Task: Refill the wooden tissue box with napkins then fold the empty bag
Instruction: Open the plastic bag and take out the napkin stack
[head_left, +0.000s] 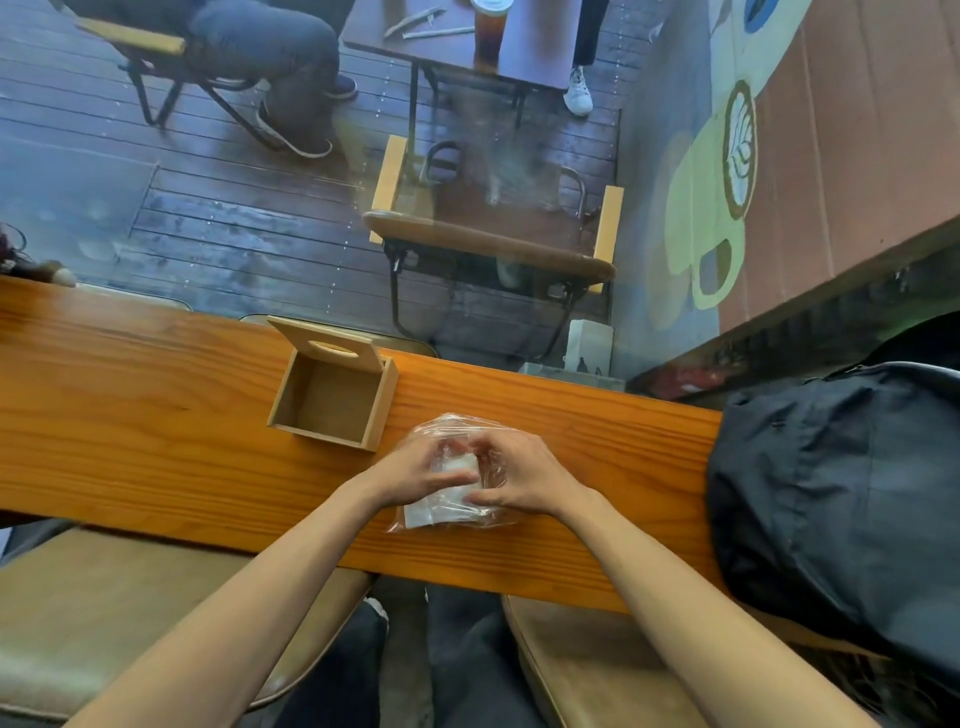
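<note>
The wooden tissue box (332, 400) stands on the wooden counter (156, 415) with its slotted lid (332, 345) swung up at the far side; the inside looks empty. To its right and nearer to me lies a clear plastic bag (447, 512) with white napkins (423, 514) inside. My left hand (415, 467) and my right hand (519, 473) both rest on top of the bag, fingers curled into the plastic near its upper part. The hands hide most of the bag's top.
A dark backpack (841, 499) lies on the right end of the counter. Beyond the counter is glass, with a chair (493, 244), a table (535, 47) with a drink, and seated persons' legs outside. Cushioned stools (104, 597) stand below the counter.
</note>
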